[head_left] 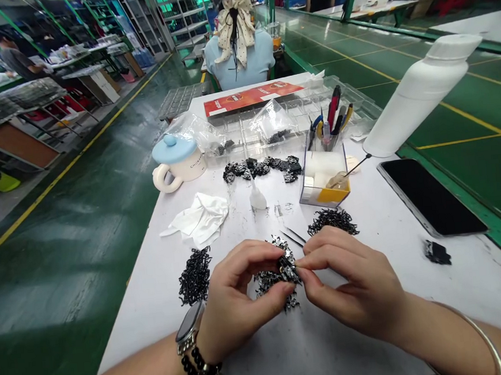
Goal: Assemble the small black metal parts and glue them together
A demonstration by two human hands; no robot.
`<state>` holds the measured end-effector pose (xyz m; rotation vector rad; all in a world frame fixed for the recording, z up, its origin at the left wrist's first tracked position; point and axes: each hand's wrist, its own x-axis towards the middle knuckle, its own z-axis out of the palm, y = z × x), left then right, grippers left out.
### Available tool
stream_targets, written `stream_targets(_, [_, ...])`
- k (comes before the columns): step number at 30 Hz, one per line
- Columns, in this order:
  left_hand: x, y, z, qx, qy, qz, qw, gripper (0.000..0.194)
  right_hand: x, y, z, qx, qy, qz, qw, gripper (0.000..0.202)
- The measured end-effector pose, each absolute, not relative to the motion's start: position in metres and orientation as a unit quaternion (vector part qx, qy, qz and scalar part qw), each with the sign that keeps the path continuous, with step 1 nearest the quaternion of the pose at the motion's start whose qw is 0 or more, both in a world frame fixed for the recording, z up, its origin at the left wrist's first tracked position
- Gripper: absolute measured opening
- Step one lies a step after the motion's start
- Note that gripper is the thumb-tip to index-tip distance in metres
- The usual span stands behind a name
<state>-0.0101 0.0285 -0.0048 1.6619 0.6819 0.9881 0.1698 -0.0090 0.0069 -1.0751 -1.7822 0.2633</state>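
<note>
Between thumb and fingers, my left hand grips a small black part with metal bits. My right hand pinches at the right edge of that same part with thumb and forefinger; any tiny piece in the pinch is hidden. Dark tweezers slant out from near the right fingers, and I cannot tell whether the hand holds them. Beneath the hands lies a pile of small silvery metal pieces. Heaps of small black pieces sit on either side, one at the left and one behind the right hand.
Farther back stand a lidded mug, a small white dropper bottle, a clear box with tools, and a tall white bottle. A phone lies right. A white cloth is left. Another person sits ahead.
</note>
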Motion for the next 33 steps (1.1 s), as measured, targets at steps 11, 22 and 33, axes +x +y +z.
stream_targets(11, [-0.011,0.026,-0.007,0.741,0.275,0.427,0.439,0.040,0.172,-0.013,0.005,-0.430,-0.757,0.131,0.474,0.014])
stream_targets(22, [-0.012,0.028,-0.011,0.761,0.245,0.427,0.423,0.046,0.172,-0.014,0.011,-0.412,-0.781,0.108,0.456,0.012])
stream_targets(33, [-0.009,0.032,-0.011,0.721,0.242,0.396,0.515,0.038,0.174,-0.015,0.016,-0.420,-0.803,0.112,0.408,0.016])
